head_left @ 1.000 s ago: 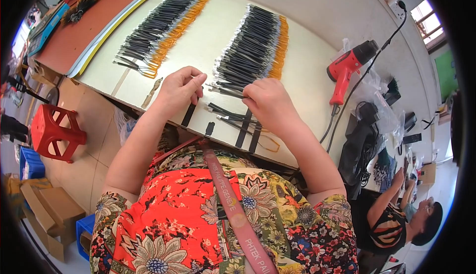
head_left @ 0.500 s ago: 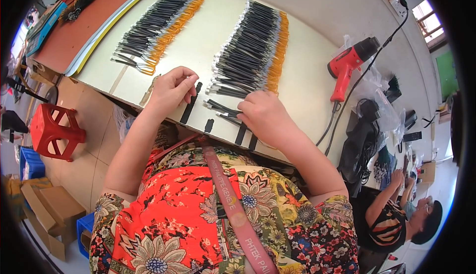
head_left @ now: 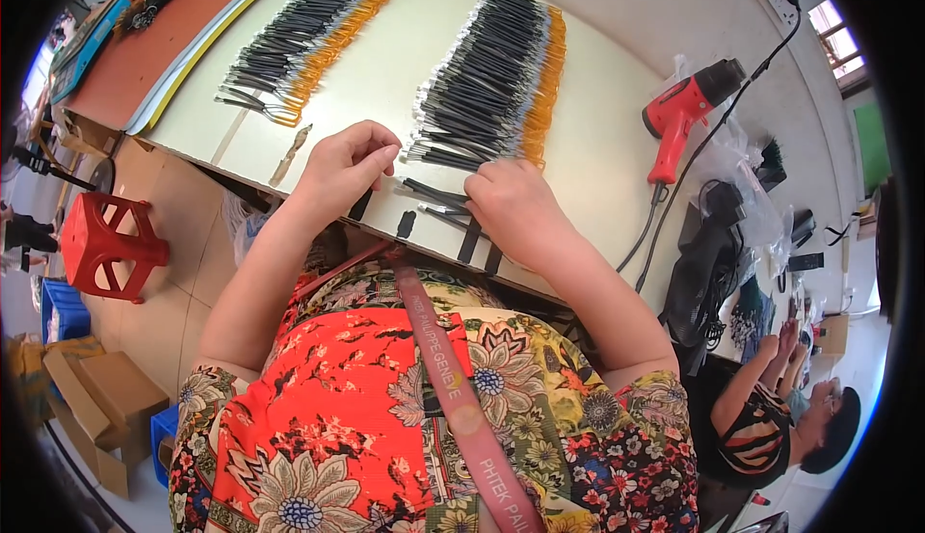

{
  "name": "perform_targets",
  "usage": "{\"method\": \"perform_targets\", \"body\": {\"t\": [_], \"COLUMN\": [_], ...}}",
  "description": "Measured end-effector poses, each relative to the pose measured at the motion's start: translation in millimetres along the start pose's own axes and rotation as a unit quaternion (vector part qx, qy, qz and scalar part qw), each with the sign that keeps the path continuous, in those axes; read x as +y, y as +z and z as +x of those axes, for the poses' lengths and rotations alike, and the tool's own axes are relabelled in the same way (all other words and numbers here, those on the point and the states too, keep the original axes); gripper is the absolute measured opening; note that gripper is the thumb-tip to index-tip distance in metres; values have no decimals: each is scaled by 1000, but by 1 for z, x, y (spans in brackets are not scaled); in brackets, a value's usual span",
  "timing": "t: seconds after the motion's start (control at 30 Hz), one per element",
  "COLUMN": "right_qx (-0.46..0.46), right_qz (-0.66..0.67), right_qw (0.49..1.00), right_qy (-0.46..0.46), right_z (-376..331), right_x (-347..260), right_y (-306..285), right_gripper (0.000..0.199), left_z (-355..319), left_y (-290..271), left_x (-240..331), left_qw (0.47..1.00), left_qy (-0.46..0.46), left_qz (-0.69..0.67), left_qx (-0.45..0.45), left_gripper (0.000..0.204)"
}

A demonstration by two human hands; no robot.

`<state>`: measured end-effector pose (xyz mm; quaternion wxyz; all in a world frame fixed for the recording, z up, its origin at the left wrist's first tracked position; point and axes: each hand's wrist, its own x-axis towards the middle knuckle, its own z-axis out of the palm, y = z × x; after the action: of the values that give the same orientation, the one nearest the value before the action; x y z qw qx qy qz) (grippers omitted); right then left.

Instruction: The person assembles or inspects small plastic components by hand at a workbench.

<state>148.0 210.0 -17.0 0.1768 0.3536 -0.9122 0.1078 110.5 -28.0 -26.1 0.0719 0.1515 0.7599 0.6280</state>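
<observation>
My right hand point(head_left: 520, 207) is closed over the right-hand end of a short black cable assembly point(head_left: 434, 191) at the near side of the table; its white-tipped leads stick out to the left. The fingers hide the cable's other end. To the left of those leads, my left hand point(head_left: 349, 169) has thumb and forefinger pinched together; anything between them is too small to make out. Just beyond both hands lies a long row of similar black cables point(head_left: 482, 80) with orange loops on their right ends. A second such row point(head_left: 323, 22) lies farther left.
A red heat gun point(head_left: 677, 119) stands at the right, its cord trailing forward. Strips of black tape point(head_left: 469, 244) mark the near table edge. Beyond the table are a red stool point(head_left: 111, 244), cardboard boxes point(head_left: 111, 398) and, at right, another person point(head_left: 771, 427).
My left hand has moved right, closer to the white-tipped leads. The right hand stays closed on the cable, and the whole view has shifted slightly.
</observation>
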Motion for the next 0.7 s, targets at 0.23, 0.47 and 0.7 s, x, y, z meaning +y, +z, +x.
{"method": "perform_targets", "body": {"t": [0.23,0.47,0.7], "right_qx": [-38,2,33], "right_qz": [100,96,140], "right_qw": [993,995,989], "right_qy": [45,17,29], "right_z": [0,3,10], "right_x": [12,5,4], "right_y": [-1,-30,-39], "right_gripper": [13,14,14], "left_z": [2,-1,1], "left_y": [0,4,6], "left_x": [-10,9,17], "left_qw": [998,987,998], "left_qy": [35,81,25], "left_qz": [48,138,4], "left_qx": [26,15,-50], "left_gripper": [14,16,17]}}
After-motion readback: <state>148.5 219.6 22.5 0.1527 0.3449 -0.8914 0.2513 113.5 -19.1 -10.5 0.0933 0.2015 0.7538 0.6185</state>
